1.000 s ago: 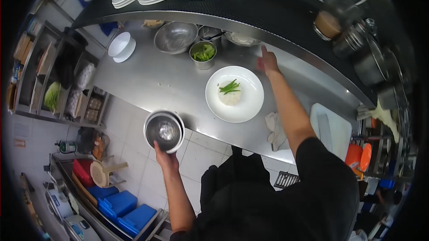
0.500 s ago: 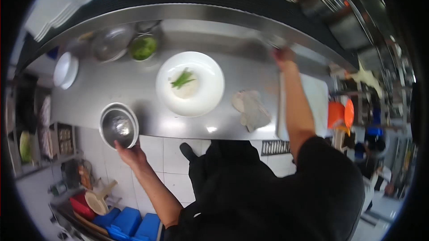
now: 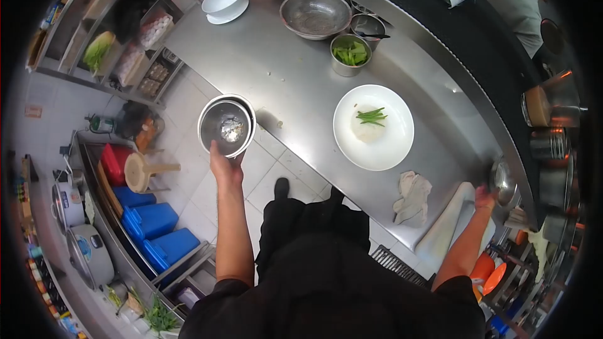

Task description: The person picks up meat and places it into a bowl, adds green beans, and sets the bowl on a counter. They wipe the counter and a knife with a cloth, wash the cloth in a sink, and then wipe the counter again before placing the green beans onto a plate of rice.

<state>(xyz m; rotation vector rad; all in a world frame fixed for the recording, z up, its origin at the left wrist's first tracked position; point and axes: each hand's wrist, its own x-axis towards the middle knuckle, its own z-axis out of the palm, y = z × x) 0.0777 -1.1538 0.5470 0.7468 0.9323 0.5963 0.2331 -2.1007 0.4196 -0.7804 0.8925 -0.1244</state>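
We are gripping two stacked round steel bowls (image 3: 226, 126) from below with our left hand (image 3: 225, 166), just off the steel counter (image 3: 276, 75); the top one looks nearly empty. Our right hand (image 3: 485, 197) is touching a small shiny steel cup (image 3: 504, 179), grip unclear. The round white plate (image 3: 389, 150) is already carrying rice and greens, so plating seems partly done.

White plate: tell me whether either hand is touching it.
No, the white plate lies untouched on the counter, with the left hand holding a steel bowl.
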